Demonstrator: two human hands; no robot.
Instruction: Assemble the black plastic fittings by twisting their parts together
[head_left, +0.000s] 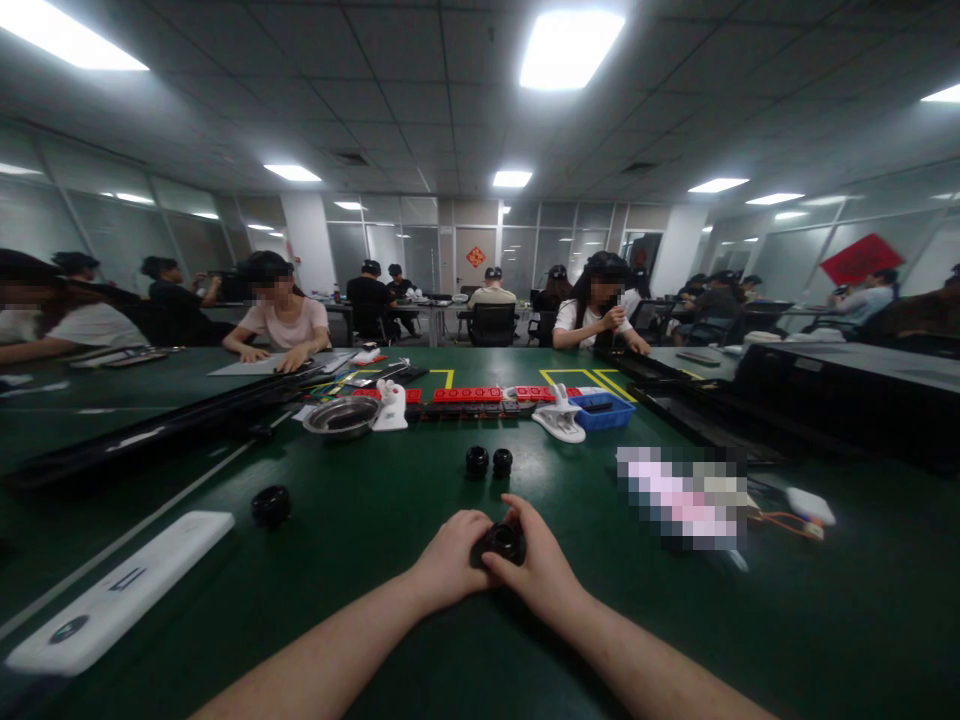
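Between my two hands, just above or on the green table, is a round glossy black part [504, 541] with a hollow in its top. My left hand [455, 552] is wrapped round its left side, fingers bent. From the right, my right hand [534, 553] grips it with the thumb across the near side and the fingers along the far side. Two similar black round parts [477, 461] stand side by side a little beyond my hands. Another black round part [271, 506] lies farther to the left. The underside of the held part is hidden.
A long white panel [124, 590] lies at left. Farther back are a metal bowl [341, 416], white clamp-like pieces [391, 408], red blocks [466, 395] and a blue tray [602, 412]. Long black housings [150, 430] flank both sides. Several people sit around the tables.
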